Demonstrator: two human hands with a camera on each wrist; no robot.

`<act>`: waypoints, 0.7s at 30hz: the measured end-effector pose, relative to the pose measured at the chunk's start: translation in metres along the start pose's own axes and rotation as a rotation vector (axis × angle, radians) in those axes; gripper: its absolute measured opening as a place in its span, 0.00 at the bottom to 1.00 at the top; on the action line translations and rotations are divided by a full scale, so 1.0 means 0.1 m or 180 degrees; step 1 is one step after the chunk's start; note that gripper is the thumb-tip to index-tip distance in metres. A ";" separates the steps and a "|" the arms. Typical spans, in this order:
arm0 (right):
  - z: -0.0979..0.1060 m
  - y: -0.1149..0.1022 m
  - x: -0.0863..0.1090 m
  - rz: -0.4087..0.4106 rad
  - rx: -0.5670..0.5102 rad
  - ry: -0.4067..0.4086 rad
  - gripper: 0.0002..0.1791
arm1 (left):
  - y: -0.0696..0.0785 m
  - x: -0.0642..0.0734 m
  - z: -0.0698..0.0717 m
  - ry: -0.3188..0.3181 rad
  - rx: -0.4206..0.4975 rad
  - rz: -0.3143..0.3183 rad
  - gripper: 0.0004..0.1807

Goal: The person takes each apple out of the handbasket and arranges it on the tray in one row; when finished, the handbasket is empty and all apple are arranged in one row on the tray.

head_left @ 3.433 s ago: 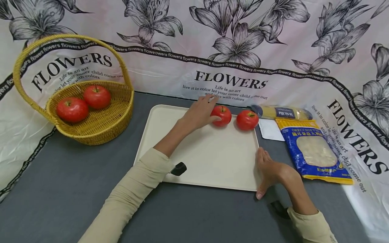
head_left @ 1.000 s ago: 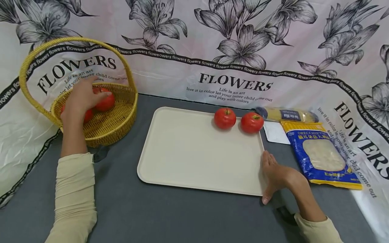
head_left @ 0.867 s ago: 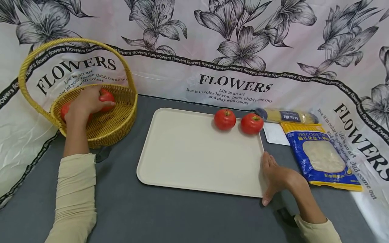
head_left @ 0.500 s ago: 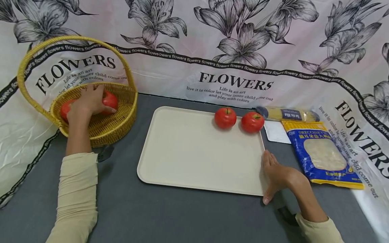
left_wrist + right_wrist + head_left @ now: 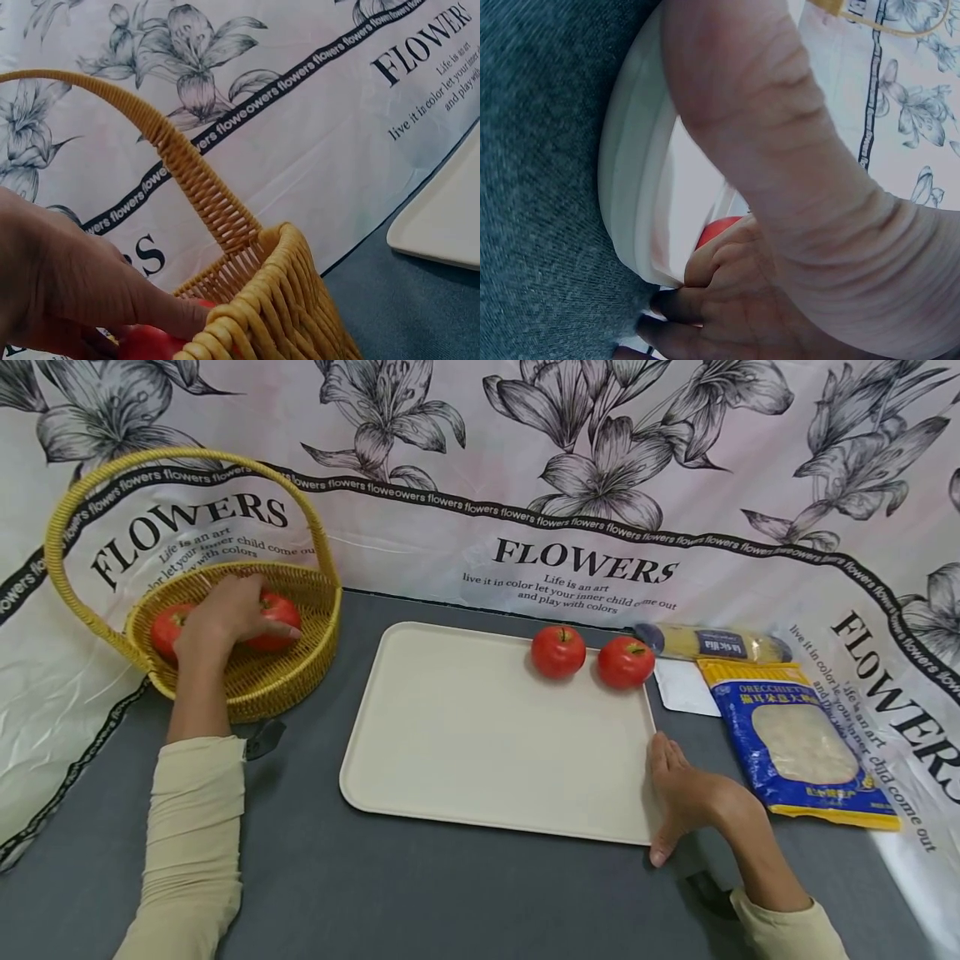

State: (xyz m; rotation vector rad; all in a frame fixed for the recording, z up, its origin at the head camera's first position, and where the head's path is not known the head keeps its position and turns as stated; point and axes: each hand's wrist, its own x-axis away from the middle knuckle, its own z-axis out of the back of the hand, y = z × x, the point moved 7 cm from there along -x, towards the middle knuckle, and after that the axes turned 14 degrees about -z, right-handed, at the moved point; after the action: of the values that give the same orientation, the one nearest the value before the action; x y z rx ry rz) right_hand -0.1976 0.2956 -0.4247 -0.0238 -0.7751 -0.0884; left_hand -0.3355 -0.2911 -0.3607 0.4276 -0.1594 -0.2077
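In the head view my left hand (image 5: 228,614) reaches into the yellow wicker basket (image 5: 300,672) and grips one red tomato (image 5: 276,618), thumb along its front side and fingers behind it. A second tomato (image 5: 168,628) lies to its left, partly covered by the hand. Seen from the left wrist, the thumb lies over the red tomato (image 5: 154,341) just inside the basket's rim. My right hand (image 5: 686,793) rests with extended fingers against the right edge of a cream tray (image 5: 487,752). Two tomatoes, one (image 5: 558,652) beside the other (image 5: 626,662), sit in the tray's back right corner.
Right of the tray lie a blue and yellow pasta bag (image 5: 802,743), a long pasta packet (image 5: 716,643) and a white flat piece (image 5: 684,687). The basket's tall handle (image 5: 318,539) arches over the left hand. A flower-printed cloth (image 5: 405,539) hangs behind the grey table (image 5: 420,893).
My left hand has gone from the tray's tomatoes to the basket and taken hold of the right tomato, which has shifted slightly right and forward. My right hand keeps its place on the tray's edge.
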 end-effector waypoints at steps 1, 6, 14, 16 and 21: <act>0.00 0.00 0.00 -0.0003 -0.0004 -0.0003 0.97 | 0.01 -0.01 0.00 0.0043 0.0001 -0.0035 0.48; -0.01 -0.01 0.00 0.0003 0.0002 -0.0010 0.97 | 0.08 0.00 0.06 0.0262 0.0019 -0.0118 0.44; 0.01 -0.01 0.00 0.0017 0.0003 0.0016 0.97 | 0.28 0.15 0.34 0.0643 -0.0095 -0.0087 0.50; 0.01 -0.01 0.00 0.0019 0.0002 0.0026 0.97 | 0.35 0.20 0.40 0.0731 -0.0109 -0.0096 0.50; 0.01 -0.01 0.00 0.0024 -0.0011 0.0009 0.97 | 0.54 0.29 0.49 0.0875 -0.0117 -0.0159 0.50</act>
State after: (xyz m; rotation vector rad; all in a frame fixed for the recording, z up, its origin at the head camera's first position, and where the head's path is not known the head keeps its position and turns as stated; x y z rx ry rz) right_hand -0.1986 0.2942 -0.4238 -0.0300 -0.7721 -0.0827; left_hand -0.3079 -0.2696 -0.2902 0.4196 0.1249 -0.1986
